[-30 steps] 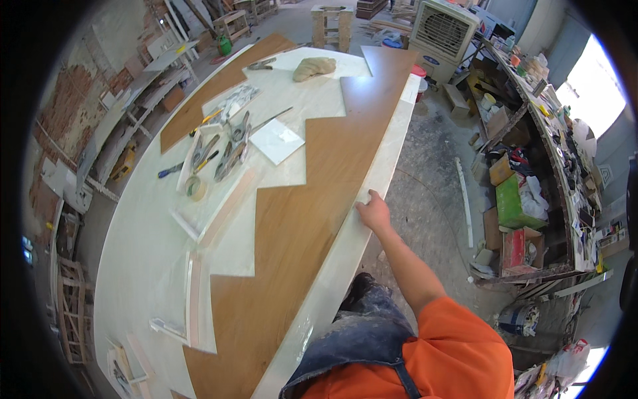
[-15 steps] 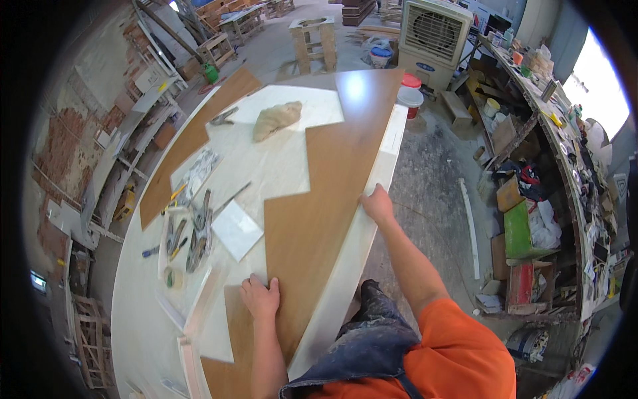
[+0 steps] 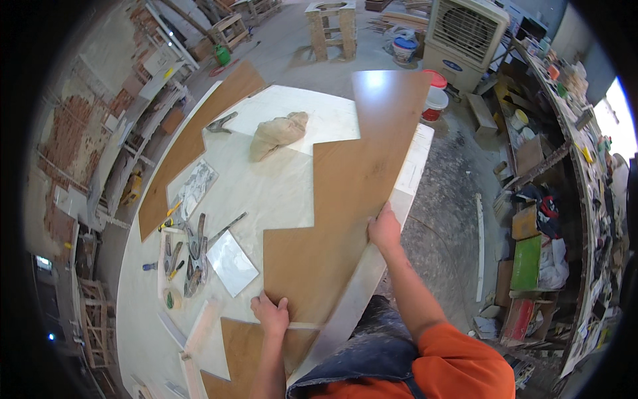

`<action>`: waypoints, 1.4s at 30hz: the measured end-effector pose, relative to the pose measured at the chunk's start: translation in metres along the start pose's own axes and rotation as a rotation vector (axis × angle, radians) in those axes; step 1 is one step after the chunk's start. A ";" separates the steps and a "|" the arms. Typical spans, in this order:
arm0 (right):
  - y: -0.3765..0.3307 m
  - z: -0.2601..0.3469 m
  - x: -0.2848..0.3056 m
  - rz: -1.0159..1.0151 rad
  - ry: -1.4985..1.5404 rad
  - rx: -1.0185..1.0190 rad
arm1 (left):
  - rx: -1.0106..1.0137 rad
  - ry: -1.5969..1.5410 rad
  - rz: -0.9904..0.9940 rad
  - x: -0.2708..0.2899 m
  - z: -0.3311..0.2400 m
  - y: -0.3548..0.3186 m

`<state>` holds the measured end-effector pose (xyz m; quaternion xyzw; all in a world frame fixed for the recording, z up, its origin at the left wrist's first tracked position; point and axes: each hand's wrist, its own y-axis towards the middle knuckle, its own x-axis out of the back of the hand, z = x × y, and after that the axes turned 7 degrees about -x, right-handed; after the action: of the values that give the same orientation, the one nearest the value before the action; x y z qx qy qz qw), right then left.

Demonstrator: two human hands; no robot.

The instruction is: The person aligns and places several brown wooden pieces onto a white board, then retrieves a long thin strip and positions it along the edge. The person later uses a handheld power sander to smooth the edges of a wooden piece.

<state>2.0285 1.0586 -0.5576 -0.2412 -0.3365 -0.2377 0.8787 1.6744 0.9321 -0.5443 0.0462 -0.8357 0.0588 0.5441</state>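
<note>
A long brown wood-grain board (image 3: 339, 186) with a stepped, zigzag left edge lies over the right side of the white-topped table. My right hand (image 3: 385, 228) grips its right edge, thumb on top and the other fingers mostly hidden. At its near left corner, my left hand (image 3: 271, 314) holds the edge, with the thumb over the surface. Just nearer to me lies a second brown piece (image 3: 246, 339), partly under my left forearm. A narrow pale gap parts the two. Left of my left hand rests a white square tile (image 3: 231, 263).
Spring clamps (image 3: 196, 253), a roll of tape (image 3: 172, 297) and pale strips (image 3: 199, 332) lie on the table's left. Farther off are a crumpled tan cloth (image 3: 279, 135) and another zigzag brown board (image 3: 199, 146). Buckets (image 3: 434, 103), an air cooler (image 3: 465, 40) and a cluttered bench (image 3: 571, 159) stand right.
A gap has opened between the long brown board and the nearer piece, the long board having shifted away from it. Both hands stay on the board's edges. The whole view has shifted slightly.
</note>
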 end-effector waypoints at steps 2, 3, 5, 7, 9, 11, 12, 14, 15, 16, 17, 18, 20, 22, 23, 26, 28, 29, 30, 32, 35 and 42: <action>0.014 0.001 0.006 0.008 -0.021 -0.007 | -0.010 0.014 0.012 -0.005 -0.010 0.007; 0.017 0.003 0.011 -0.006 -0.018 0.004 | -0.018 0.022 0.014 -0.006 -0.015 0.012; 0.029 0.005 0.011 -0.015 -0.042 0.009 | -0.015 0.029 0.009 -0.008 -0.024 0.018; 0.041 0.003 0.009 -0.044 -0.052 0.032 | -0.008 0.032 0.017 -0.009 -0.034 0.025; 0.049 0.001 0.012 -0.062 -0.008 0.070 | -0.020 0.037 0.017 -0.013 -0.039 0.034; 0.056 -0.004 0.016 -0.091 -0.014 0.090 | -0.032 0.001 0.018 -0.011 -0.043 0.039; 0.051 0.001 0.018 -0.068 -0.038 0.078 | -0.038 -0.038 0.013 -0.007 -0.042 0.042; 0.038 0.011 0.023 -0.027 -0.087 0.062 | -0.047 -0.108 -0.055 0.001 -0.031 0.031; 0.029 0.001 0.011 -0.189 -0.116 0.127 | -0.048 -0.134 -0.112 0.009 -0.022 0.020; 0.023 -0.011 0.012 -0.141 -0.091 0.124 | -0.044 -0.159 -0.174 0.018 -0.013 0.008; 0.003 -0.009 0.009 -0.059 -0.074 0.134 | 0.008 -0.198 -0.216 0.031 0.004 -0.012; -0.034 0.009 0.016 0.053 -0.057 0.152 | 0.096 -0.195 -0.269 0.040 0.025 -0.037; -0.089 -0.003 0.011 0.233 0.189 0.227 | 0.259 -0.168 -0.383 0.065 0.066 -0.084; -0.144 -0.025 0.000 0.242 0.022 0.445 | 0.433 -0.077 -0.469 0.075 0.131 -0.142; -0.167 -0.029 -0.003 0.380 -0.093 0.483 | 0.537 -0.015 -0.505 0.080 0.167 -0.174; -0.231 -0.038 -0.021 0.504 -0.222 0.671 | 0.813 0.102 -0.550 0.113 0.244 -0.268; -0.267 -0.032 -0.028 0.536 -0.227 0.795 | 0.946 0.146 -0.560 0.127 0.293 -0.330; -0.282 -0.029 -0.031 0.565 -0.251 0.806 | 0.980 0.203 -0.566 0.131 0.318 -0.358; -0.283 -0.024 -0.031 0.579 -0.280 0.811 | 0.985 0.205 -0.571 0.137 0.334 -0.367; -0.281 -0.030 -0.037 0.620 -0.360 0.830 | 0.977 0.207 -0.572 0.155 0.372 -0.376; -0.286 -0.030 -0.032 0.567 -0.467 0.906 | 0.827 0.196 -0.577 0.163 0.407 -0.354; -0.259 -0.032 -0.055 0.433 -0.450 0.864 | 0.530 0.250 -0.617 0.145 0.385 -0.308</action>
<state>1.8571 0.8544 -0.5492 0.0339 -0.5264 0.1668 0.8330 1.3107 0.5686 -0.5511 0.4251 -0.6662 0.1111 0.6027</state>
